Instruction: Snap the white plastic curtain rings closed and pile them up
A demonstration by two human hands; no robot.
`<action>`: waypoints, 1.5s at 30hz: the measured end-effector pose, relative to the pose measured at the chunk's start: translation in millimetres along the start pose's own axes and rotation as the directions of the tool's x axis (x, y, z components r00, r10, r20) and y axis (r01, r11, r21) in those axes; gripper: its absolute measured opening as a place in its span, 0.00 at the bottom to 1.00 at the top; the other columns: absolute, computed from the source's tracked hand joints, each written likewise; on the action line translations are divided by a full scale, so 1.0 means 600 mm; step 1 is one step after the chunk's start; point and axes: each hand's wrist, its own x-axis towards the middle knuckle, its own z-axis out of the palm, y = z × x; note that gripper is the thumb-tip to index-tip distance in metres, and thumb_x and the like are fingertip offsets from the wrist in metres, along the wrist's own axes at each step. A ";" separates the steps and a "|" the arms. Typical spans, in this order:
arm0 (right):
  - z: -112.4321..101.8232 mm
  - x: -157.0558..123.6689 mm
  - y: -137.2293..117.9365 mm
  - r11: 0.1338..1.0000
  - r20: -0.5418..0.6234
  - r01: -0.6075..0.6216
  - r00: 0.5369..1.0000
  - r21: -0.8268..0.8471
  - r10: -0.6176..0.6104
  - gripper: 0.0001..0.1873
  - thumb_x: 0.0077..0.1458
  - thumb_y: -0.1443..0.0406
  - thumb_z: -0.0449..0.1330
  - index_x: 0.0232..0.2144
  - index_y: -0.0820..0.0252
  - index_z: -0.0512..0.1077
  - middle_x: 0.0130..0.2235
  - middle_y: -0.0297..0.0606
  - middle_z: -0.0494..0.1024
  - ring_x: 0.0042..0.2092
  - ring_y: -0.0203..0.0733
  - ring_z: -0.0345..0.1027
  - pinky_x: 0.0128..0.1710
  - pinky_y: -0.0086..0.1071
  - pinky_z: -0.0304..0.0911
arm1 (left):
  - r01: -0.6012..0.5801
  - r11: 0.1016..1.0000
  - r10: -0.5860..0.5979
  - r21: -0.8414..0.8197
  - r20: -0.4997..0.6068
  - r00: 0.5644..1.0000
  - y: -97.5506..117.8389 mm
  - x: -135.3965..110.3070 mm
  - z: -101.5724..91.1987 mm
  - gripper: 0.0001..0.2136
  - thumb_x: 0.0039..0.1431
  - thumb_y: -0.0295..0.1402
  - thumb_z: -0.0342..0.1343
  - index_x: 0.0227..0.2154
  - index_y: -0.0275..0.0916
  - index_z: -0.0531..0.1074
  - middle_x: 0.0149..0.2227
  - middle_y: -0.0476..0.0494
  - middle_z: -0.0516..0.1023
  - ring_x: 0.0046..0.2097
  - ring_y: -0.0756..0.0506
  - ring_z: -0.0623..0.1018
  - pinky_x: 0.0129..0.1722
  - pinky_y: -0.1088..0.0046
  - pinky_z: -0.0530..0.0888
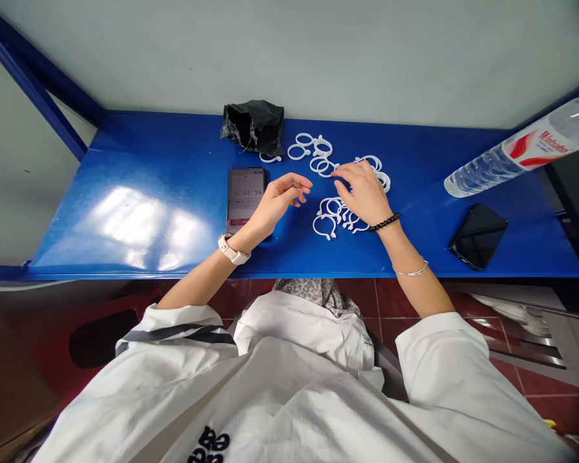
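Note:
White plastic rings with small knobs lie in loose groups on the blue table. My right hand [365, 193] reaches over them, palm down, thumb and fingers apart. Its fingertips are at the edge of a pair of closed rings [319, 166]; whether they touch is hard to tell. Under and beside that hand lie several open rings [324, 226], partly covered by it, and more rings [383, 181] show past its far side. My left hand [285, 198] hovers left of the rings, fingers loosely bent and nothing visible in them. Further back sit more closed rings [298, 152].
A torn black plastic bag [265, 122] lies at the back, with a ring [270, 159] by its opening. A phone showing a timer [244, 193] is beside my left wrist. At right are a water bottle [502, 164] and a dark phone-like object [480, 235] on the blue table [101, 173].

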 end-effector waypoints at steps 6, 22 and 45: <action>0.022 0.010 0.017 0.999 0.046 0.005 0.999 -0.049 -0.002 0.17 0.66 0.67 0.51 0.52 0.64 0.74 0.54 0.51 0.78 0.55 0.61 0.68 0.57 0.61 0.64 | 0.008 1.000 -0.008 0.007 0.010 1.000 -0.003 0.002 0.000 0.07 0.54 0.26 0.54 0.33 0.37 0.76 0.35 0.47 0.78 0.33 0.52 0.74 0.36 0.75 0.71; 0.039 0.021 0.001 0.993 0.127 0.059 0.989 0.097 -0.072 0.10 0.64 0.69 0.54 0.45 0.61 0.72 0.47 0.50 0.76 0.50 0.56 0.68 0.50 0.50 0.68 | 0.027 1.000 -0.027 0.007 0.005 1.000 -0.002 0.004 0.000 0.06 0.52 0.26 0.54 0.31 0.37 0.75 0.32 0.48 0.77 0.31 0.53 0.74 0.36 0.75 0.70; 0.007 0.006 -0.046 0.887 0.075 0.322 0.928 0.330 -0.365 0.08 0.66 0.69 0.50 0.36 0.56 0.68 0.43 0.46 0.73 0.47 0.50 0.68 0.50 0.46 0.67 | 0.023 0.954 -0.009 0.298 -0.048 0.999 -0.014 0.008 -0.013 0.15 0.64 0.44 0.56 0.34 0.37 0.77 0.30 0.45 0.78 0.22 0.53 0.67 0.24 0.75 0.64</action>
